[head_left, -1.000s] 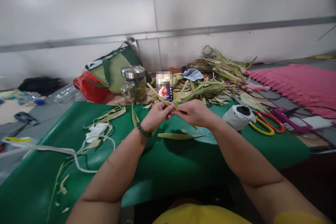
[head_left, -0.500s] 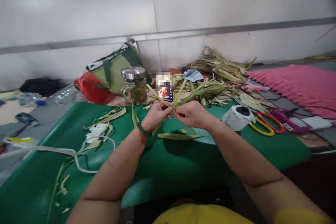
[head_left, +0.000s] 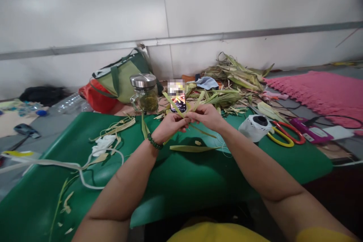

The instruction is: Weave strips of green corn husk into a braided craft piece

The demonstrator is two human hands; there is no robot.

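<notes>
Both forearms are bare from the elbow down to the grip, with no sleeves reaching past the upper arms. Just behind the grip of the left hand, a bracelet of round, dark green beads circles the wrist; the right hand wears no ring, watch or band that can be made out. Farthest back from the grip, at the bottom edge of the view, a bright yellow top covers the chest and the right upper arm.
</notes>
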